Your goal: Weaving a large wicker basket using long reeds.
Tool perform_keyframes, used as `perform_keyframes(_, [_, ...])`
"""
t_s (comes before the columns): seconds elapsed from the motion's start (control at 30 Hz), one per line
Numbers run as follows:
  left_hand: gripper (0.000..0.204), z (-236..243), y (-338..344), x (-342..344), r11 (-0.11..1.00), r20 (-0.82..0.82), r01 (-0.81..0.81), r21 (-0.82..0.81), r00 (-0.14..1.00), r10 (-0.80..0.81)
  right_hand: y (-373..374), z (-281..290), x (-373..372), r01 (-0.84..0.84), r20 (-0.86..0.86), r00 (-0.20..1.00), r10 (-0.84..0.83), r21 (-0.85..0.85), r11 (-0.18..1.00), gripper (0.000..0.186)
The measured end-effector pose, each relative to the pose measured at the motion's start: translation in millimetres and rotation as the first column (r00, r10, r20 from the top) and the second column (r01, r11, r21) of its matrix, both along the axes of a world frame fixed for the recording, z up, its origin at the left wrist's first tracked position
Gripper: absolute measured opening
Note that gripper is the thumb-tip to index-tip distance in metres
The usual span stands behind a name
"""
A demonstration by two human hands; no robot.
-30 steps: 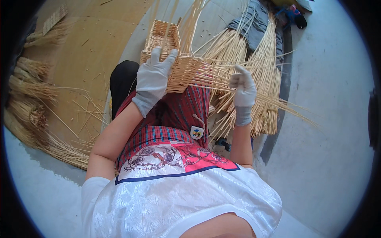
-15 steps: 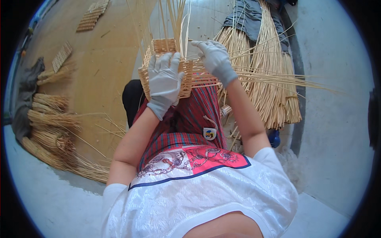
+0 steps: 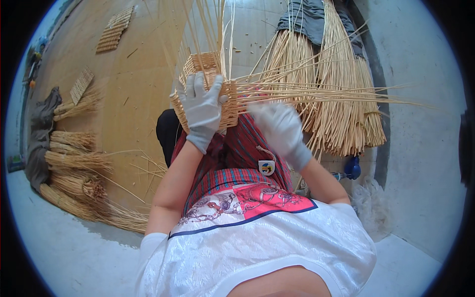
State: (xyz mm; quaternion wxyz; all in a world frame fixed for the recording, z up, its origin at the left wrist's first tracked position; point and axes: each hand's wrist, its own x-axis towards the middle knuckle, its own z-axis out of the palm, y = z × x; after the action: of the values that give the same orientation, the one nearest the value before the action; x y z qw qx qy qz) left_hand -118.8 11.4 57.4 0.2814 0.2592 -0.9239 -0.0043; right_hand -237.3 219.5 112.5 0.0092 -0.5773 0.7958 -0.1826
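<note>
A small part-woven wicker basket (image 3: 229,105) rests at my knees, with thin upright strands (image 3: 213,30) rising from its far side. Long pale strands (image 3: 341,92) run out of it to the right. My left hand (image 3: 202,109), in a whitish glove, grips the basket's near wall, its fingers hooked over the edge and the thumb toward the right. Just below the sideways strands is my right hand (image 3: 278,129), gloved too and smeared by motion. Whether its fingers hold a strand cannot be made out.
Large bundles of wicker rods (image 3: 341,109) lie at the right under a grey cloth (image 3: 303,22). Shorter straw bundles (image 3: 74,161) are stacked at the left. Woven panels (image 3: 115,30) lie on the far-left floor. A blue object (image 3: 352,167) and a clear plastic bag (image 3: 371,205) sit at the right.
My right hand has dropped from the basket's right rim to below the sideways strands. The left hand stays on the basket, shifted slightly. The whole view has moved a little.
</note>
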Motion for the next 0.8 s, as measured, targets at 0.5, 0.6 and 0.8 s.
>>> perform_keyframes(0.5, [0.051, 52.6, -70.4, -47.8, 0.894, 0.108, 0.112, 0.435, 0.979, -0.175, 123.6, -68.7, 40.6, -0.003, 0.614, 0.776, -0.146, 0.236, 0.972, 0.051])
perform_keyframes(0.6, [0.040, 91.6, -116.4, -34.7, 0.913, -0.160, 0.228, 0.338, 0.970, -0.182, 139.9, -81.8, 23.5, 0.533, 0.998, 0.042, 0.053, -0.068, 0.844, 0.065])
perform_keyframes(0.8, [0.038, 204.3, -189.7, 90.0, 0.644, -0.606, 0.409, 0.647, 0.788, 0.107, 121.1, -98.1, -40.9, 0.807, 0.999, 0.041, 0.030, -0.051, 0.588, 0.035])
